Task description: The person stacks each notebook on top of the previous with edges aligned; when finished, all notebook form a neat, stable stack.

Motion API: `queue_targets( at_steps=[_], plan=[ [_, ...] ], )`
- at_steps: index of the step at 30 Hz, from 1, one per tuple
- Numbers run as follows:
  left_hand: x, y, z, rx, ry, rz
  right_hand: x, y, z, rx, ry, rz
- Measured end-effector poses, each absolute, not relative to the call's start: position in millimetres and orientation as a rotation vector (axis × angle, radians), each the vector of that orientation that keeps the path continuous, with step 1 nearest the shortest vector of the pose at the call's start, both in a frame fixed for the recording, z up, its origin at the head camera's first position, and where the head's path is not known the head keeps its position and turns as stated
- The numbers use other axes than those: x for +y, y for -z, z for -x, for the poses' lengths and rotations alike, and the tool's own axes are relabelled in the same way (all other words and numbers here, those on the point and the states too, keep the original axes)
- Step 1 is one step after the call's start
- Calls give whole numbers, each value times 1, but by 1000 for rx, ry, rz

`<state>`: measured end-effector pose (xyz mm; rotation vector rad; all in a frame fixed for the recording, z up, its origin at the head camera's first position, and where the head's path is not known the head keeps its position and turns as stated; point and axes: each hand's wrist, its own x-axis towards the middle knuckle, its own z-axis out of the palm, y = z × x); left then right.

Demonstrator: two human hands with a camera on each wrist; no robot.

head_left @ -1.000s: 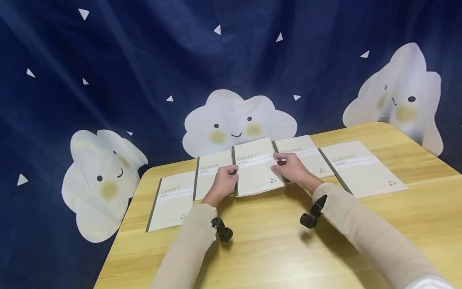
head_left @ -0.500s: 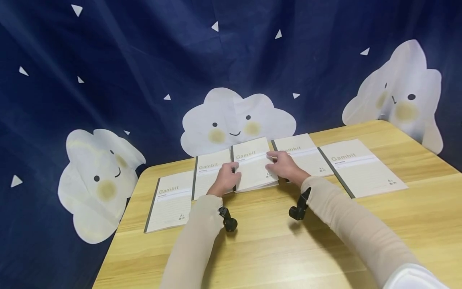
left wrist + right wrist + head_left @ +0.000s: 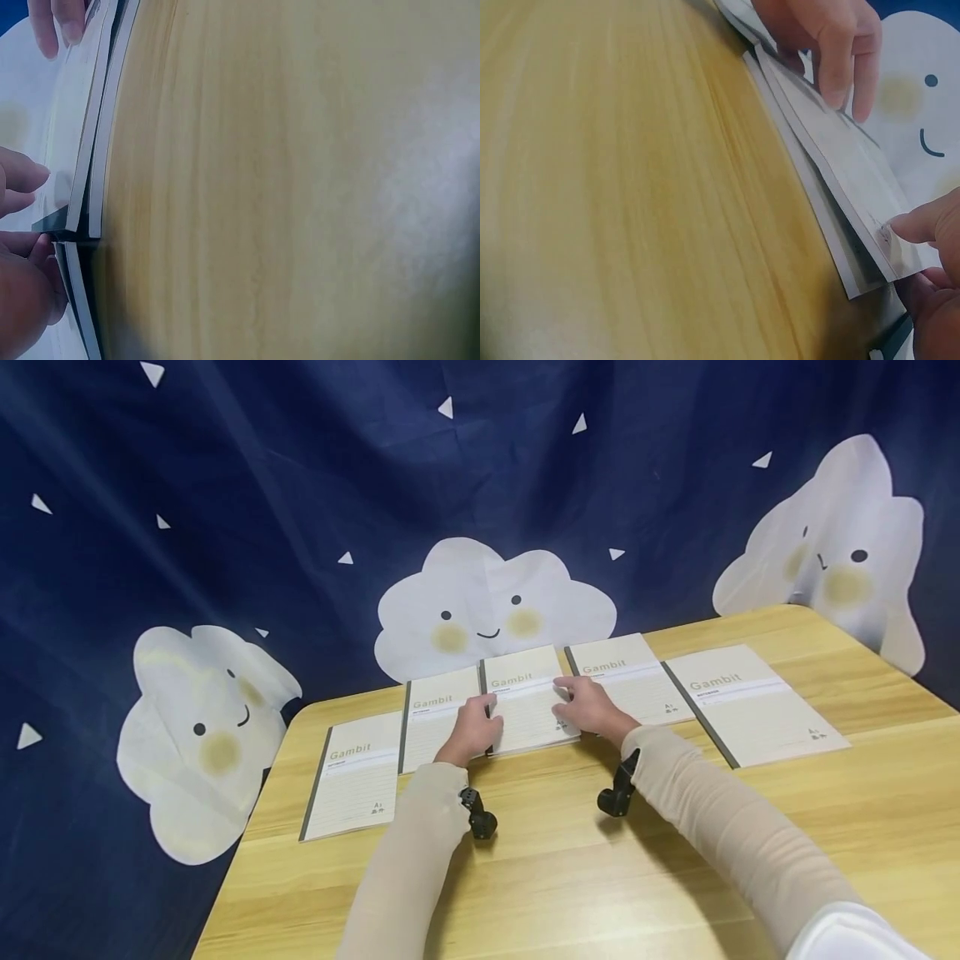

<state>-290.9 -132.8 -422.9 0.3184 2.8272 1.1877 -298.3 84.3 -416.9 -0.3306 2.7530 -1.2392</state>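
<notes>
Up at 12 o'clock, a big blue cloth with white smiling clouds. Below that, a wide yellow wooden table. Across the far side of the table, from 9 o'clock round to 3 o'clock, a row of five pale books: far-left book, second book, middle book, fourth book and far-right book. All lying flat, covers up, side by side, some edges touching. So most of the laying out looks done; only the middle book not let go of yet. From the wrist views, looks like another book edge just under the middle book, so maybe two there. At 9 o'clock of the middle book, left hand, fingers curled and pinching the dark edge. At 3 o'clock of that book, right hand, fingers spread out and pressing down on the cover, not clenched. Left to do, by the look of things: lifting both hands away.
</notes>
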Motion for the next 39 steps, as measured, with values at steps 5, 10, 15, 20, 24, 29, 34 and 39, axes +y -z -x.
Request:
queue_targets(
  at_steps=[5, 10, 15, 20, 24, 29, 34, 39],
  plan=[
    [-132, 419, 289, 2869, -1131, -232, 81, 418, 298, 2814, 1198, 396],
    [-132, 418, 288, 2869, -1103, -238, 79, 418, 296, 2809, 1176, 391],
    [-131, 418, 286, 2888, -1080, -231, 77, 418, 296, 2805, 1148, 361],
    [-130, 416, 283, 2886, -1077, -225, 75, 417, 295, 2807, 1134, 350],
    [-129, 415, 281, 2877, -1071, -238, 74, 417, 294, 2807, 1106, 350],
    [-129, 415, 279, 2877, -1039, -253, 72, 416, 291, 2817, 1052, 364],
    [-129, 416, 279, 2893, -1035, -250, 69, 414, 291, 2839, 987, 372],
    [-128, 416, 279, 2918, -1019, -275, 68, 415, 291, 2861, 946, 389]
  ],
)
